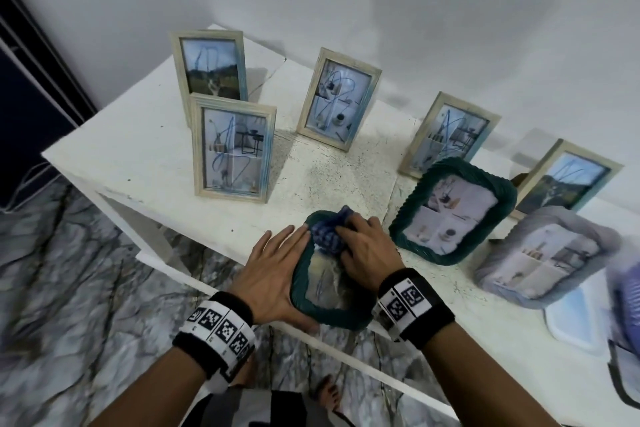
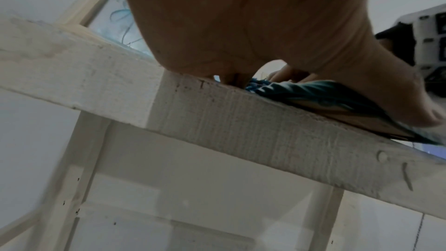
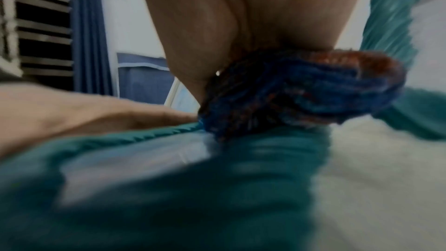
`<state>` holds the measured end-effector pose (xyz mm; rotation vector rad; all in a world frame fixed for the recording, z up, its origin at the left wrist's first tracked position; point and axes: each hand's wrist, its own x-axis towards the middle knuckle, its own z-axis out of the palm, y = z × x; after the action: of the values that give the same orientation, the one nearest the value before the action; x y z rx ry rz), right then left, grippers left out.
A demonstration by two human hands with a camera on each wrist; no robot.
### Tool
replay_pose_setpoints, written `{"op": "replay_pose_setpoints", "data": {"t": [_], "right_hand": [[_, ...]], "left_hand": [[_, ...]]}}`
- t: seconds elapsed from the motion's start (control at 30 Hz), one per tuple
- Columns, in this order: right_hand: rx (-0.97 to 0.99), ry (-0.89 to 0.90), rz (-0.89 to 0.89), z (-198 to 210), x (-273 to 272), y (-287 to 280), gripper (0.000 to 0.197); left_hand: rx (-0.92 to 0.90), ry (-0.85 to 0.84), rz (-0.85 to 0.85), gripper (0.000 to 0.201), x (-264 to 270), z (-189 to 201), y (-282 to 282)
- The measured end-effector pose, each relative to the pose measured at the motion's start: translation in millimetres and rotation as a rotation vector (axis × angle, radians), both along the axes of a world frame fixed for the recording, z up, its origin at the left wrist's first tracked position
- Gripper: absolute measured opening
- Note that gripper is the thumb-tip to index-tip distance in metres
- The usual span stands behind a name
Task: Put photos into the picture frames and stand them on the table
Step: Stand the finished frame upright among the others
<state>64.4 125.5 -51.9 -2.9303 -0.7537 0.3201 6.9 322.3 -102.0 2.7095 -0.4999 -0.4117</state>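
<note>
**Wiping the flat green frame at the bench edge**

Lying flat at the near edge of the white painted wooden bench [image 1: 145, 149] is the dark green frame with the ribbed, rounded border [image 1: 301, 291], a photo with blue scribbles showing under its glass. My left hand [image 1: 273, 270] rests on its left side, fingers straight and spread, gripping nothing. My right hand [image 1: 367, 253] has its grip curled round a bunched blue checked cloth [image 1: 327, 236], which sits on the frame's upper half; in the right wrist view the cloth looks blue with some orange.

Just to the right, a second dark green ribbed frame [image 1: 453, 211] stands tilted back, and beyond it a grey ribbed frame [image 1: 547, 260], blurred. Five pale wooden rectangular frames stand behind: two at the left [image 1: 235, 149], one in the middle [image 1: 339, 99], two at the right [image 1: 450, 135]. All hold photos. A white tray [image 1: 571, 326] lies at the far right edge, partly blurred.
</note>
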Motion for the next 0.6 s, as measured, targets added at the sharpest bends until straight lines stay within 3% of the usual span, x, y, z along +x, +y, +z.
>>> {"op": "replay_pose_setpoints", "data": {"t": [0.2,0.4,0.6], "right_hand": [[0.058,0.133,0.22,-1.1,-27.4,-6.6,0.045],[-0.03,-0.009,0.037,-2.2,4.5,1.6,0.041],[0.03,0.136,0.235,4.8,-16.6,-6.7,0.046]], "left_hand": [[0.013,-0.001,0.018,0.151,-0.4,-0.9,-1.7],[-0.025,-0.017,0.019,0.15,-0.2,-2.7,-0.9],[-0.014,-0.008,0.024,0.151,-0.6,-3.2,-2.0]]}}
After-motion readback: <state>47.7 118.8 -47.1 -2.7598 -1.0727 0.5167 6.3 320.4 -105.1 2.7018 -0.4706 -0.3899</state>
